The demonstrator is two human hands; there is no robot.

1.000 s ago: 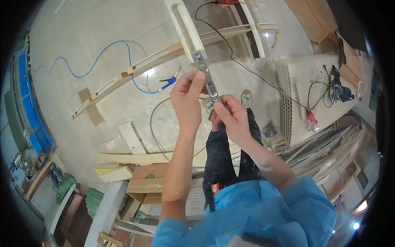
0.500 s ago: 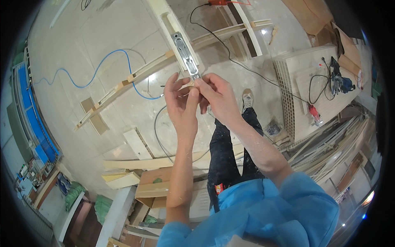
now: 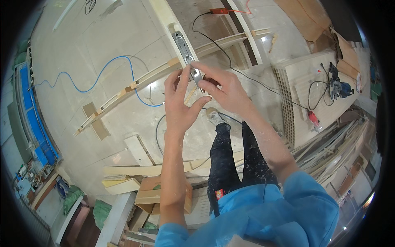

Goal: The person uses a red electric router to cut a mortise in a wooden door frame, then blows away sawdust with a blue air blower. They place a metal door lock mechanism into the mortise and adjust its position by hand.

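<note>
A long, narrow metal flush bolt [image 3: 180, 41] lies in a slot along the edge of a pale board [image 3: 162, 12] that stretches away from me. My right hand [image 3: 230, 92] has its thumb and forefinger closed round the bolt's near, shiny end. Just left of that end, my left hand [image 3: 179, 109] reaches up with its fingertips at the bolt's side. Its thumb is spread away, pointing right, and nothing shows in its palm. My fingers partly cover the near end, so how it sits in the slot is hidden there.
Crossing under the board is a long pale wooden rail [image 3: 152, 76]. A blue hose [image 3: 96, 74] and a black cable [image 3: 238, 68] curve over the floor. To the right, a blue power tool [image 3: 341, 87] rests on stacked panels [image 3: 302, 78]. A cardboard box [image 3: 150, 193] stands near my legs.
My left thumb has come away from the bolt's end and spread out. Both hands now reach slightly further along the bolt. A different shoe shows below my hands.
</note>
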